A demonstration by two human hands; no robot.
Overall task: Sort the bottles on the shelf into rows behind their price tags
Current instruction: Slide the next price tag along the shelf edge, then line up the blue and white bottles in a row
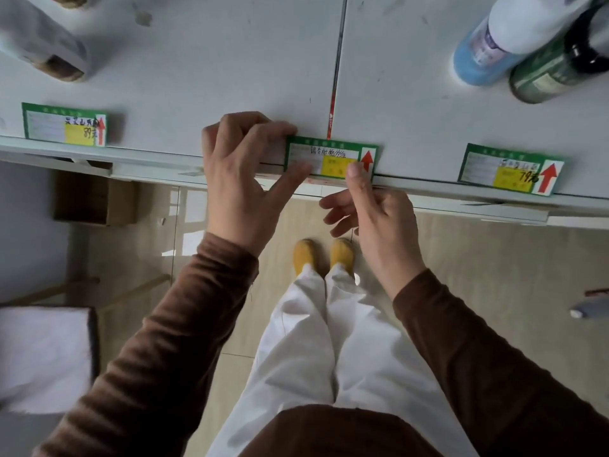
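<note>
Three green price tags lie along the front edge of the white shelf (230, 61): a left tag (64, 125), a middle tag (329, 156) and a right tag (510, 169). My left hand (244, 179) pinches the middle tag's left end between fingers and thumb. My right hand (372, 209) presses its thumb on the same tag's right part. At the far right stand a blue-bottomed white bottle (494, 44) and a dark green bottle (557, 70). Two grey bottles (43, 44) show at the far left.
A seam (337, 61) splits the shelf into two boards. Below the edge is tiled floor with my yellow shoes (324, 255), a cardboard box (95, 199) at left and a white cloth-covered surface (43, 357) at lower left.
</note>
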